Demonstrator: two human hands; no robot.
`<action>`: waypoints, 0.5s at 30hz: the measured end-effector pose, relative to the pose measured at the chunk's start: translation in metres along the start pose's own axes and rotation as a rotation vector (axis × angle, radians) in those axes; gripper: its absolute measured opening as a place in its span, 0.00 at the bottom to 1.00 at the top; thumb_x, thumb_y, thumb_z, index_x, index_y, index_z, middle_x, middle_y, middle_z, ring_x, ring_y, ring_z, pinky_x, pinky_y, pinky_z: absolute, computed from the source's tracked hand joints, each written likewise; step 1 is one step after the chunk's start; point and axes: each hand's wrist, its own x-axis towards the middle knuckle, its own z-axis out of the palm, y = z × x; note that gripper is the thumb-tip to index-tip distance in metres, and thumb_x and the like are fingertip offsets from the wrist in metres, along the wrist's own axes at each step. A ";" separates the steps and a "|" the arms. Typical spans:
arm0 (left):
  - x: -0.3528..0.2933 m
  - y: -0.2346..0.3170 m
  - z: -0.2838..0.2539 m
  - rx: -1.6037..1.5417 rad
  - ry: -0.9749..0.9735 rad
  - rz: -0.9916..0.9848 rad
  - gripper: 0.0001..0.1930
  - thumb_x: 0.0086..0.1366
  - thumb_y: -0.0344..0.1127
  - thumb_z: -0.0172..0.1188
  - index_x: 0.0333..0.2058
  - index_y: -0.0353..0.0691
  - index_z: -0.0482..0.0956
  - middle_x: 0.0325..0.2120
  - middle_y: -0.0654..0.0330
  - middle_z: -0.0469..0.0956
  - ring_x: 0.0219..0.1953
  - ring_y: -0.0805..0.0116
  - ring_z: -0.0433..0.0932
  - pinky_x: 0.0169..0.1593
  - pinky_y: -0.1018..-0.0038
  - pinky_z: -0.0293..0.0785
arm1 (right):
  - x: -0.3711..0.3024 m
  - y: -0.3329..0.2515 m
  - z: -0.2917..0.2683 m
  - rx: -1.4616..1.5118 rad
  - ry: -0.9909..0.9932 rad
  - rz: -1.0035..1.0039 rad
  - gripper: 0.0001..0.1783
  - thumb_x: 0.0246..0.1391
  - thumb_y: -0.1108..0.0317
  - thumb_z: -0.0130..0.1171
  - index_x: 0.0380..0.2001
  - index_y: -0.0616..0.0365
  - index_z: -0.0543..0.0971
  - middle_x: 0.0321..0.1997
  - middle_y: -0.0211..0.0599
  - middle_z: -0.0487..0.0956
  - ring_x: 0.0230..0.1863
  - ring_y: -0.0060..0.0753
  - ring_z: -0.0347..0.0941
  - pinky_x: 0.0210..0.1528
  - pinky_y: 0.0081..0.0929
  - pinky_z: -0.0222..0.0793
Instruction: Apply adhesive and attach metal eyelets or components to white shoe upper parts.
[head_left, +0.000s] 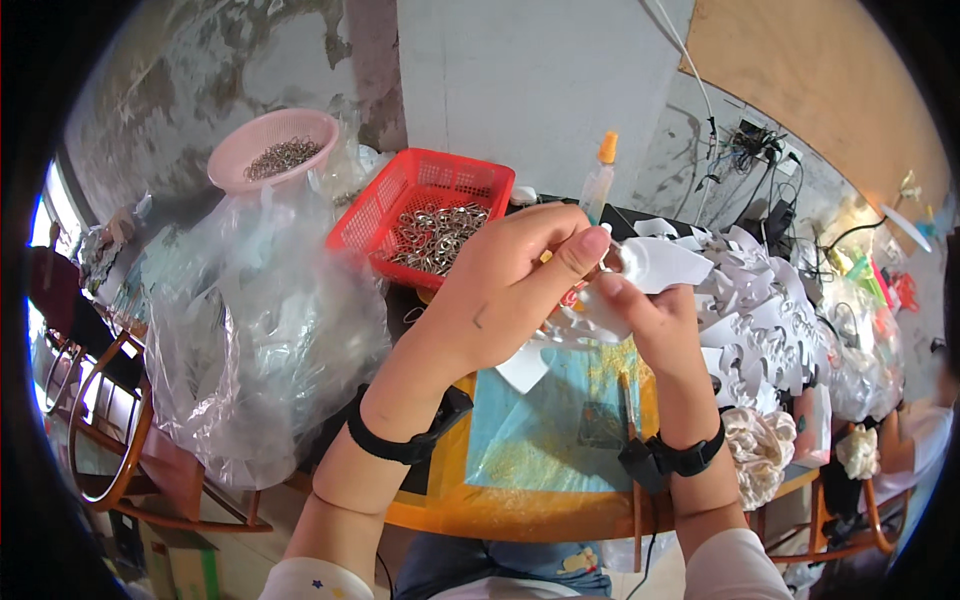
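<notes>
My left hand (pixel 525 280) and my right hand (pixel 655 322) meet over the table, closed on a white flat cut-out piece (pixel 675 262). Both thumbs lie close together at its near end. Some red and yellow shows between the hands, too covered to name. Behind my left fingers rises a clear bottle (pixel 597 185) with an orange tip; its lower part is hidden, and I cannot tell whether it stands or is held. Beneath my hands lies a blue sheet (pixel 520 430) sprinkled with gold specks. A white piece (pixel 523 368) lies at its far left edge.
A red basket (pixel 350 225) of metal clasps stands back left, near a pink bowl (pixel 228 165) of small metal parts. Clear plastic bags (pixel 260 330) fill the left. Many white cut-outs (pixel 760 310) pile up right, beside crumpled cloth (pixel 757 450). A thin brush (pixel 630 400) lies on the sheet.
</notes>
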 end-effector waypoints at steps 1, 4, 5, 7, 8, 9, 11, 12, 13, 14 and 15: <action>0.000 0.002 0.000 0.127 0.013 0.036 0.18 0.71 0.44 0.48 0.26 0.35 0.68 0.21 0.67 0.65 0.25 0.80 0.62 0.30 0.79 0.61 | 0.000 0.002 0.000 -0.002 -0.004 0.005 0.17 0.52 0.65 0.67 0.41 0.62 0.76 0.37 0.28 0.78 0.38 0.19 0.73 0.40 0.21 0.69; 0.002 -0.004 0.000 0.184 -0.002 0.041 0.16 0.70 0.39 0.50 0.26 0.34 0.66 0.20 0.65 0.62 0.24 0.78 0.60 0.28 0.78 0.60 | -0.003 0.004 0.005 -0.039 -0.031 -0.037 0.15 0.57 0.59 0.62 0.37 0.60 0.78 0.32 0.26 0.78 0.32 0.18 0.72 0.36 0.18 0.69; 0.003 -0.008 -0.001 0.256 -0.026 0.066 0.15 0.69 0.37 0.50 0.26 0.33 0.65 0.20 0.65 0.62 0.24 0.78 0.61 0.28 0.78 0.60 | -0.002 0.002 0.005 -0.039 -0.039 -0.030 0.15 0.57 0.59 0.62 0.37 0.60 0.78 0.32 0.26 0.78 0.32 0.18 0.72 0.36 0.18 0.69; 0.004 -0.014 0.000 0.220 -0.025 0.150 0.15 0.69 0.37 0.50 0.26 0.33 0.66 0.19 0.63 0.62 0.23 0.77 0.60 0.28 0.77 0.60 | 0.003 -0.006 0.004 -0.024 -0.079 0.121 0.15 0.60 0.57 0.58 0.32 0.60 0.79 0.26 0.26 0.77 0.26 0.16 0.70 0.29 0.17 0.67; 0.002 -0.013 -0.003 0.235 -0.050 0.121 0.15 0.69 0.37 0.50 0.26 0.32 0.67 0.19 0.63 0.62 0.22 0.77 0.60 0.28 0.76 0.60 | 0.004 -0.009 0.014 -0.080 -0.017 0.041 0.17 0.62 0.57 0.55 0.27 0.60 0.79 0.20 0.24 0.73 0.21 0.13 0.65 0.22 0.16 0.60; 0.002 -0.013 -0.005 0.247 -0.077 0.095 0.15 0.69 0.38 0.50 0.27 0.32 0.68 0.19 0.63 0.63 0.22 0.76 0.60 0.27 0.76 0.60 | 0.003 -0.009 0.012 -0.087 -0.018 0.046 0.17 0.62 0.57 0.55 0.27 0.60 0.79 0.20 0.24 0.73 0.21 0.13 0.65 0.22 0.16 0.60; 0.001 -0.012 -0.010 0.151 -0.111 0.048 0.16 0.69 0.40 0.50 0.27 0.32 0.70 0.17 0.64 0.63 0.22 0.76 0.60 0.27 0.76 0.61 | 0.001 -0.009 0.008 -0.153 -0.053 0.075 0.18 0.62 0.55 0.55 0.26 0.59 0.79 0.19 0.22 0.70 0.20 0.12 0.61 0.20 0.16 0.54; 0.002 -0.012 -0.015 0.123 -0.171 0.005 0.16 0.68 0.40 0.50 0.27 0.32 0.70 0.16 0.58 0.66 0.20 0.69 0.64 0.27 0.72 0.62 | 0.001 -0.009 0.009 -0.154 -0.057 0.079 0.18 0.62 0.55 0.55 0.26 0.59 0.79 0.19 0.22 0.70 0.20 0.12 0.61 0.20 0.16 0.54; 0.002 -0.012 -0.017 0.094 -0.231 -0.038 0.16 0.67 0.41 0.51 0.27 0.32 0.70 0.16 0.53 0.69 0.18 0.61 0.68 0.27 0.68 0.63 | 0.000 -0.011 0.011 -0.170 -0.022 0.116 0.19 0.62 0.54 0.54 0.25 0.58 0.78 0.18 0.21 0.69 0.19 0.12 0.60 0.20 0.16 0.52; 0.002 -0.014 -0.016 0.041 -0.223 -0.061 0.17 0.68 0.40 0.51 0.24 0.33 0.69 0.15 0.66 0.61 0.22 0.78 0.60 0.26 0.77 0.59 | -0.001 -0.012 0.012 -0.186 0.014 0.152 0.20 0.62 0.54 0.54 0.25 0.58 0.78 0.18 0.20 0.68 0.19 0.11 0.58 0.19 0.16 0.50; 0.002 -0.012 -0.015 0.044 -0.219 -0.062 0.17 0.68 0.40 0.51 0.24 0.33 0.69 0.15 0.66 0.61 0.22 0.78 0.60 0.26 0.77 0.59 | -0.001 -0.011 0.013 -0.184 0.010 0.151 0.20 0.62 0.54 0.54 0.25 0.58 0.78 0.18 0.20 0.68 0.19 0.11 0.58 0.19 0.16 0.50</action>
